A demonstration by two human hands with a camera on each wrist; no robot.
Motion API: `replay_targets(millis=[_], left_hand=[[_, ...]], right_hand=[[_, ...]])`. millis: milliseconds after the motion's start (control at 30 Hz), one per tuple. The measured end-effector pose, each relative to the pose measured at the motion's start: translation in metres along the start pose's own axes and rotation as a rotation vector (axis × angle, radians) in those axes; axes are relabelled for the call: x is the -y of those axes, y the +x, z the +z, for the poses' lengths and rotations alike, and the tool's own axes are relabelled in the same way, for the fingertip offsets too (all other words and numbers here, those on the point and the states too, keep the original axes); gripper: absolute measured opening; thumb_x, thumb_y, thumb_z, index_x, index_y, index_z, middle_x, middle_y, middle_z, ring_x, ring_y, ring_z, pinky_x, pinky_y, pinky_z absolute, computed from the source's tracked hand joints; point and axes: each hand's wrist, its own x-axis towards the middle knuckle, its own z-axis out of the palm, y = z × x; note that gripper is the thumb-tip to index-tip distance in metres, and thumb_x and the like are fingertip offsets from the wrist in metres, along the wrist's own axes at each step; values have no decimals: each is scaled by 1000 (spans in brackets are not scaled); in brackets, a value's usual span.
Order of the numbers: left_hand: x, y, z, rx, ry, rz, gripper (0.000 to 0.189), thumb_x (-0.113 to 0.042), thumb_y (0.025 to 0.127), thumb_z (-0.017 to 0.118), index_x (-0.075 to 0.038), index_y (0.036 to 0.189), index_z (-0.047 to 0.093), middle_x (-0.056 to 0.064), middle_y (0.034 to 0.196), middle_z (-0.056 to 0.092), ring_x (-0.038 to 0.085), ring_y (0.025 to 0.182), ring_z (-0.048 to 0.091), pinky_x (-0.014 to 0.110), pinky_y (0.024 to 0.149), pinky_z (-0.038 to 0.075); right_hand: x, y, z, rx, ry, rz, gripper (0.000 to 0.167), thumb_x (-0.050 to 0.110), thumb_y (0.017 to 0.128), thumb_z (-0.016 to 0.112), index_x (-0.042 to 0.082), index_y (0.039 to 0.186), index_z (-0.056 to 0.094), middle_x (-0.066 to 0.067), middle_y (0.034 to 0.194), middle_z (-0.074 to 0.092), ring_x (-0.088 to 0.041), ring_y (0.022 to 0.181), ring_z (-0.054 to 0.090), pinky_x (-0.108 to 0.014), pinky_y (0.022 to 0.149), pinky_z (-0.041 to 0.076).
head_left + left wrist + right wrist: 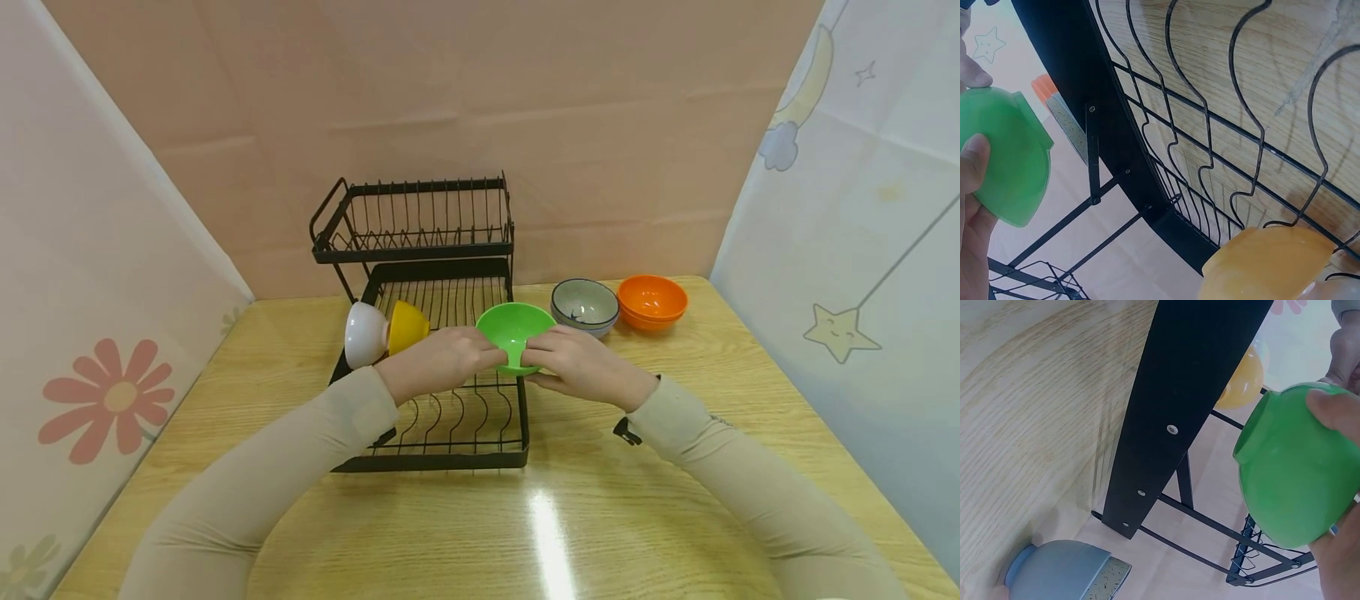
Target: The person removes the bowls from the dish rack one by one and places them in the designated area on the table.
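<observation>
A green bowl (516, 323) is held up over the right side of the dish rack's lower tier, its inside facing up and back in the head view. My left hand (454, 360) grips its near left rim. On the near right, my right hand (576, 363) pinches the same bowl with the fingers over the rim. The left wrist view shows a left fingertip (977, 147) pressed on the bowl's outside (1010, 156). In the right wrist view, the right thumb (1335, 411) lies against the bowl wall (1300, 469).
A black two-tier dish rack (431, 461) stands on the wooden table (600, 517). Inside its lower tier, a white bowl (364, 335) and a yellow bowl (408, 327) stand on edge at the left. Stacked grey bowls (585, 303) and stacked orange bowls (652, 300) sit right of the rack.
</observation>
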Motion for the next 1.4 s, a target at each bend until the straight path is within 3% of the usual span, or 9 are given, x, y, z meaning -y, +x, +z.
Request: replay_targets(millis=[233, 433, 567, 667, 767, 867, 1000, 1167, 1400], left_hand=[[1, 1, 0, -15, -12, 16, 17, -3, 92, 63, -10, 107, 64, 1, 101, 73, 15, 98, 68, 27, 93, 51], [5, 3, -2, -139, 13, 26, 20, -11, 88, 70, -14, 108, 67, 0, 113, 70, 17, 112, 61, 33, 106, 42], [6, 4, -8, -150, -84, -129, 29, -13, 87, 67, -13, 115, 64, 1, 122, 65, 20, 122, 54, 38, 113, 32], [6, 5, -12, -106, -222, -367, 29, -12, 92, 59, -12, 121, 61, 2, 125, 63, 21, 124, 53, 41, 113, 32], [5, 7, -14, -43, -369, -582, 26, -11, 96, 54, -10, 122, 59, 4, 124, 64, 21, 119, 57, 39, 106, 42], [5, 6, -12, 35, -504, -718, 25, -11, 99, 50, -10, 123, 56, 6, 121, 65, 17, 89, 66, 30, 78, 56], [9, 2, -7, 102, -604, -801, 27, -12, 101, 45, -7, 126, 53, 11, 117, 65, 15, 66, 58, 25, 58, 52], [15, -1, -3, 223, -623, -845, 29, -15, 103, 40, -5, 126, 54, 11, 102, 65, 13, 59, 50, 24, 54, 46], [18, -6, 2, 533, -583, -775, 33, -19, 103, 41, -4, 128, 57, 12, 122, 63, 21, 102, 61, 38, 90, 51]], right_hand=[[-1, -1, 0, 5, -7, 7, 26, 14, 74, 83, 11, 94, 66, 2, 86, 65, -15, 82, 63, -32, 79, 51], [-1, -4, 0, -10, -19, 2, 26, 14, 73, 83, 12, 92, 66, 2, 83, 63, -15, 80, 62, -32, 75, 51], [-2, -7, 1, -13, -23, 6, 27, 14, 72, 84, 12, 93, 66, 1, 85, 65, -15, 81, 63, -32, 75, 52], [-1, -8, 0, -7, -27, 12, 28, 13, 72, 84, 12, 94, 67, 1, 86, 66, -16, 84, 64, -33, 78, 53], [0, -9, -1, 2, -28, 15, 28, 13, 72, 84, 12, 93, 66, 1, 87, 66, -17, 85, 64, -34, 79, 53], [0, -9, -2, 12, -28, 16, 26, 13, 73, 83, 11, 92, 66, 0, 87, 66, -16, 84, 64, -34, 79, 53], [-1, -11, -1, 23, -30, 14, 24, 13, 74, 82, 11, 92, 65, 0, 87, 66, -16, 84, 64, -33, 79, 53], [-2, -12, 1, 7, -35, 6, 25, 12, 74, 82, 11, 91, 65, 0, 86, 65, -16, 82, 63, -33, 77, 52], [-1, -13, 1, -6, -40, 2, 25, 12, 73, 83, 12, 90, 65, 1, 85, 64, -16, 82, 63, -32, 77, 52]])
